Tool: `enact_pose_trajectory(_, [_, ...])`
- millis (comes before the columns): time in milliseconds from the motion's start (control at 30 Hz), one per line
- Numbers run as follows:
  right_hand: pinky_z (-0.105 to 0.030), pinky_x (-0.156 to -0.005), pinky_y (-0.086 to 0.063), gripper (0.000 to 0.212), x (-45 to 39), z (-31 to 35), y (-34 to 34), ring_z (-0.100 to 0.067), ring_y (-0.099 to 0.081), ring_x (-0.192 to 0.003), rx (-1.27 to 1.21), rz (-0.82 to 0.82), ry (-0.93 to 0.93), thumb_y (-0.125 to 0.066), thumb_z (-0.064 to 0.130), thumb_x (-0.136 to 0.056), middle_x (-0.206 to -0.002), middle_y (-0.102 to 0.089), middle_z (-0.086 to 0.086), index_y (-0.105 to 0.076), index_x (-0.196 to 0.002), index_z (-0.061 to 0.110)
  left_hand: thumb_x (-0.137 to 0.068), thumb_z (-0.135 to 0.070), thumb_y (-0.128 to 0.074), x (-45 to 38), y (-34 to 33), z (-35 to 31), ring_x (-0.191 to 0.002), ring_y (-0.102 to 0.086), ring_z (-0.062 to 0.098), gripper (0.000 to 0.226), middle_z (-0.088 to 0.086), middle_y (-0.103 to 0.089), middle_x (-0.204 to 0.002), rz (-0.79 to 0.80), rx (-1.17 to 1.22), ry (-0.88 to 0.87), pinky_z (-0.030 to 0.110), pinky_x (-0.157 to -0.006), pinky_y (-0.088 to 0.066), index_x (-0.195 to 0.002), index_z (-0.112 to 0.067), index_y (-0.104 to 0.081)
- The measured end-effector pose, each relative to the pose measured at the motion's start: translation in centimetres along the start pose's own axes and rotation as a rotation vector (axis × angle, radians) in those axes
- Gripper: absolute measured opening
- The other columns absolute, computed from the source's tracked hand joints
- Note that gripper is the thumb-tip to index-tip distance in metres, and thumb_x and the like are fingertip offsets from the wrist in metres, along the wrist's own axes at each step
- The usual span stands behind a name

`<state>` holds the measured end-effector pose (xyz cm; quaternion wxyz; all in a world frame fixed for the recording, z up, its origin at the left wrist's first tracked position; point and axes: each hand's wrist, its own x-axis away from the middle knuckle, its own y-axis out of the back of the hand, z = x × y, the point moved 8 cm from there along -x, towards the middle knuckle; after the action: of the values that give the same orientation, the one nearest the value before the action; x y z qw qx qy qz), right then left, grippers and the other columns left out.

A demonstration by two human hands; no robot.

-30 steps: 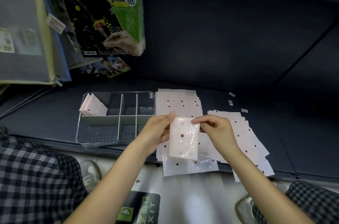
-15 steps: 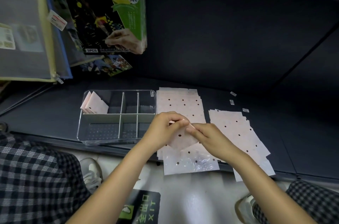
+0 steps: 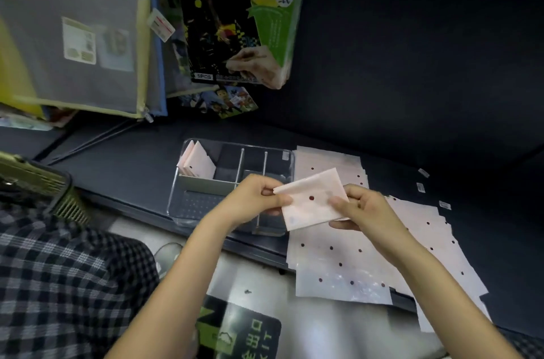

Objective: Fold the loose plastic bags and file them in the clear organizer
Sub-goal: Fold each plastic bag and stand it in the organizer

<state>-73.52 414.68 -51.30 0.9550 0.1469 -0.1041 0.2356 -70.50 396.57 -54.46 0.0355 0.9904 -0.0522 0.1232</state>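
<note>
Folded bag [image 3: 312, 199], crumpled before, now flat between both hands' fingers [image 3: 276, 199].

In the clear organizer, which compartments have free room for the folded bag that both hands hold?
The folded bag fits best in the bare middle and right back compartments of the clear organizer, right of the filed bags. The dotted front section looks free too. That back-left compartment is crowded.

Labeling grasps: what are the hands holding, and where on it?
One folded bag, held by both hands: left hand pinches its left corner, right hand grips its right edge.
</note>
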Motion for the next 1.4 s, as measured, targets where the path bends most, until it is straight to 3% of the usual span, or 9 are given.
enact_pose_trajectory(133, [-0.013,-0.053,-0.051,0.007,-3.6,0.9,-2.8,-0.006,-0.07,-0.071,0.071,-0.063,0.022,-0.063,0.016,-0.089,-0.079,-0.072,0.004,-0.062,-0.086,0.009,-0.088,-0.009,-0.064,-0.3,4.9,0.9,-0.092,-0.065,0.012,0.01,-0.001,-0.071,-0.093,-0.244,0.02,-0.075,0.025,-0.082,-0.051,-0.092,-0.016,-0.07])
enact_pose_trajectory(333, [-0.026,-0.058,-0.057,0.007,-10.8,3.2,-9.8,-0.008,-0.068,-0.076,0.211,-0.105,0.073,-0.061,0.017,-0.09,-0.091,-0.069,0.0,-0.056,-0.086,0.013,-0.092,-0.031,-0.057,2.0,13.5,5.9,-0.139,-0.015,0.028,0.033,0.005,-0.029,-0.149,-0.88,-0.652,0.148,0.048,-0.113,-0.02,-0.124,-0.025,-0.056])
enact_pose_trajectory(467, [-0.04,-0.066,-0.053,0.011,-14.6,4.4,-14.6,-0.022,-0.063,-0.076,0.538,-0.134,0.193,-0.057,0.024,-0.088,-0.082,-0.066,-0.004,-0.05,-0.083,0.016,-0.096,-0.034,-0.048,1.7,14.3,8.9,-0.145,0.008,0.031,0.043,0.007,0.001,-0.159,-0.87,-0.709,0.25,0.053,-0.116,-0.002,-0.138,-0.028,-0.042])
enact_pose_trajectory(633, [-0.036,-0.063,-0.042,0.013,-17.6,3.5,-19.3,-0.037,-0.061,-0.082,0.864,-0.089,0.267,-0.051,0.021,-0.089,-0.09,-0.065,-0.017,-0.048,-0.092,0.009,-0.097,-0.033,-0.046,1.4,15.4,10.6,-0.145,0.003,0.025,0.047,0.0,-0.006,-0.159,-0.833,-0.561,0.193,0.05,-0.117,-0.009,-0.143,-0.027,-0.035])
enact_pose_trajectory(833, [-0.04,-0.079,-0.049,0.022,-19.7,0.9,-22.8,-0.038,-0.06,-0.097,0.717,-0.025,0.03,-0.049,0.022,-0.09,-0.103,-0.065,-0.02,-0.051,-0.103,0.004,-0.096,-0.024,-0.05,1.9,16.2,10.3,-0.14,-0.019,0.019,0.043,-0.005,-0.028,-0.152,-0.875,-0.362,0.007,0.037,-0.111,-0.025,-0.139,-0.025,-0.043])
enact_pose_trajectory(933, [-0.034,-0.074,-0.045,0.033,-19.9,-0.5,-24.6,-0.031,-0.06,-0.095,0.599,0.071,-0.069,-0.047,0.044,-0.092,-0.103,-0.065,-0.013,-0.05,-0.095,0.012,-0.096,-0.024,-0.05,2.5,16.2,10.1,-0.132,-0.029,0.014,0.042,-0.007,-0.04,-0.143,-0.905,-0.284,-0.066,0.029,-0.105,-0.028,-0.138,-0.028,-0.043])
enact_pose_trajectory(1100, [-0.039,-0.095,-0.043,0.055,-20.9,-1.5,-25.4,-0.031,-0.055,-0.112,0.494,0.121,-0.162,-0.032,0.055,-0.095,-0.12,-0.06,-0.014,-0.054,-0.112,0.007,-0.095,-0.023,-0.051,3.2,16.2,10.1,-0.125,-0.038,0.015,0.021,-0.007,-0.047,-0.133,-0.967,-0.264,-0.072,0.002,-0.092,-0.02,-0.114,-0.031,-0.052])
enact_pose_trajectory(1233, [-0.038,-0.094,-0.042,0.039,-21.2,-1.3,-25.7,-0.032,-0.055,-0.112,0.528,0.191,-0.146,-0.033,0.052,-0.097,-0.12,-0.061,-0.016,-0.047,-0.097,0.016,-0.095,-0.026,-0.051,2.8,15.9,10.9,-0.135,-0.025,0.017,0.02,-0.005,-0.032,-0.147,-0.945,-0.264,0.004,0.034,-0.102,-0.035,-0.114,-0.026,-0.057])
enact_pose_trajectory(1400, [-0.048,-0.091,-0.049,0.033,-19.5,0.2,-21.9,-0.03,-0.063,-0.097,0.402,0.114,-0.018,-0.042,0.046,-0.095,-0.099,-0.066,-0.013,-0.051,-0.081,0.018,-0.094,-0.022,-0.052,3.2,15.0,9.4,-0.142,-0.013,0.022,0.023,0.001,-0.025,-0.152,-1.025,-0.323,0.014,0.049,-0.106,-0.034,-0.117,-0.019,-0.057])
